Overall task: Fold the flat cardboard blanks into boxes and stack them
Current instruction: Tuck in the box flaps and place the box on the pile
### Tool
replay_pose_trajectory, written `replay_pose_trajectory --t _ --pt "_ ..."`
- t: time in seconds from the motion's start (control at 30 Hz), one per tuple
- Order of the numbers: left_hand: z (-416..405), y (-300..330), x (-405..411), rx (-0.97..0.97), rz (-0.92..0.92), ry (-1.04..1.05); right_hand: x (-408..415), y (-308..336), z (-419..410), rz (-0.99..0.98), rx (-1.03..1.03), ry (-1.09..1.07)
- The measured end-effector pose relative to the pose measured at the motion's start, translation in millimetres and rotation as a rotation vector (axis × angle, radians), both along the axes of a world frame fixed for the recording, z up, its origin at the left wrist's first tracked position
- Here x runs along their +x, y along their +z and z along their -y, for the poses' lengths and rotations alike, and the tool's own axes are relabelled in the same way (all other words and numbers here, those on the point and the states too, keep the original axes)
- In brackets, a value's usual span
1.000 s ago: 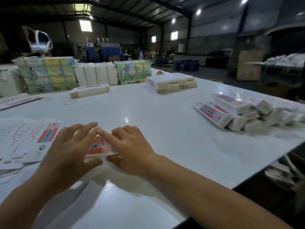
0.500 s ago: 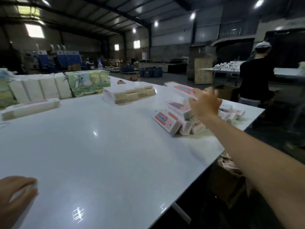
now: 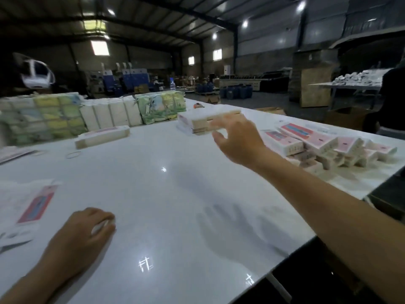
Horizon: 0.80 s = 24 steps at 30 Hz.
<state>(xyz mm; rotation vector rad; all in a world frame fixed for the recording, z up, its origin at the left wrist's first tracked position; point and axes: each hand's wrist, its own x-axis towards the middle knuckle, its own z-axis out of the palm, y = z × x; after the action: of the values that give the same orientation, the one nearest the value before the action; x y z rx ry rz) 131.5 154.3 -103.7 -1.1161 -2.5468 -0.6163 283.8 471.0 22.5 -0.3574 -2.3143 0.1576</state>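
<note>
Dim warehouse hall surrounds my white bench (image 3: pixel 166 194), with blue machines far at the back. My left hand (image 3: pixel 84 229) lies near the front edge of the bench, fingers curled loosely down on the surface; something small and white shows under the fingertips, but I cannot tell what it is or if I grip it. Just to its left lie the flat cardboard blanks (image 3: pixel 32 207), white with a pink panel. My right hand (image 3: pixel 236 139) is in the air above the bench, fingers spread wide and holding nothing. To its right is the pile of folded boxes (image 3: pixel 328 148), lying in disorder near the right edge. Behind the hand there is a bundle of blanks (image 3: pixel 197 121), and further left one long folded box (image 3: pixel 103 137) lies alone in front of wrapped packs (image 3: pixel 41 117).

Half a second ago my right hand was reaching out to the pile with a folded box in it; now the hand is empty and nearer to the middle of the bench. One second ago both hands were together on a box in front of me.
</note>
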Motion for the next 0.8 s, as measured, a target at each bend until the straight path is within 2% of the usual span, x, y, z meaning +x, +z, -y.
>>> replay_pose_trajectory --t 0.1,0.23,0.4,0.47,0.57,0.63,0.7,0.8 --pt "1 5 11 0.05 -0.018 0.025 -45 -27 83 0.194 -0.033 0.3" --pt "0 1 12 0.07 0.024 0.044 -79 -81 140 0.496 0.021 0.329" --pt "-1 3 19 0.105 0.05 0.044 -82 -116 147 0.464 0.004 0.351" --pt "0 13 11 0.096 0.163 0.066 -83 -118 144 0.429 0.0 0.358" --pt "18 46 -34 0.119 0.264 0.303 -85 -120 143 0.398 -0.02 0.373" --pt "44 63 -71 0.001 0.248 0.627 -86 -121 142 0.381 -0.022 0.378" --pt "70 63 -94 -0.148 0.349 0.876 -88 -122 141 0.363 -0.023 0.377" --pt "86 48 -117 -0.267 0.433 0.975 -89 -123 140 0.349 -0.032 0.38"
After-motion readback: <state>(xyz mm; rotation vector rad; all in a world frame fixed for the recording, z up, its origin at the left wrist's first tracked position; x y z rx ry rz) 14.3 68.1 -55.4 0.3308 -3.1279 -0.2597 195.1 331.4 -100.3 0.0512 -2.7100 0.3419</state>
